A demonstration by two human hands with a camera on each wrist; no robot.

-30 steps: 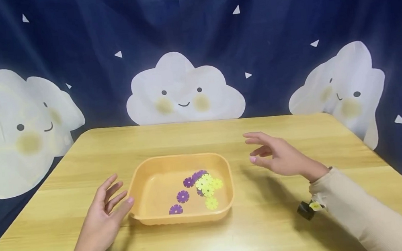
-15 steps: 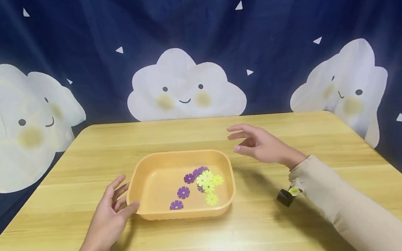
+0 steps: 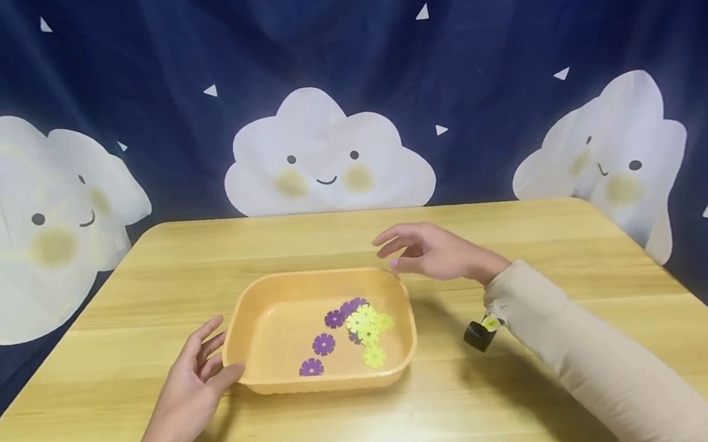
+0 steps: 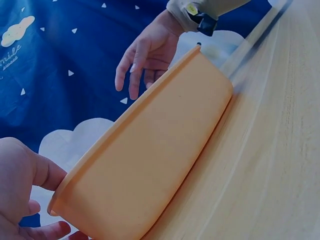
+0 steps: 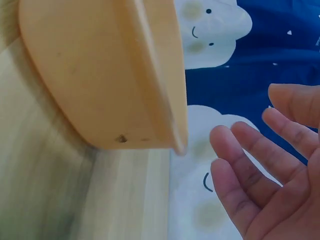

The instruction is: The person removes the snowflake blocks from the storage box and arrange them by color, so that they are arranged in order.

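An orange-yellow plastic basin (image 3: 274, 387) sits on the table with several purple snowflake discs (image 3: 324, 344) and yellow snowflake discs (image 3: 374, 356) inside, mostly toward its right half. My left hand (image 3: 194, 393) holds the basin's near left corner, thumb over the rim and the other fingers along the outside wall. In the left wrist view the thumb tip passes behind the rim. My right hand (image 3: 436, 250) hovers above the far right corner, fingers spread and loosely bent, holding nothing. The right wrist view shows a gap between those fingers and the basin's rim.
The wood-grain table (image 3: 506, 405) extends around the basin on all sides. Behind it hangs a dark blue curtain (image 3: 477, 38) printed with white clouds. A small black device (image 3: 480, 335) hangs at the right sleeve (image 3: 569, 328).
My right hand has moved left, from beside the basin to over its far right corner. My left hand has come in to the basin's rim, its thumb now over the edge.
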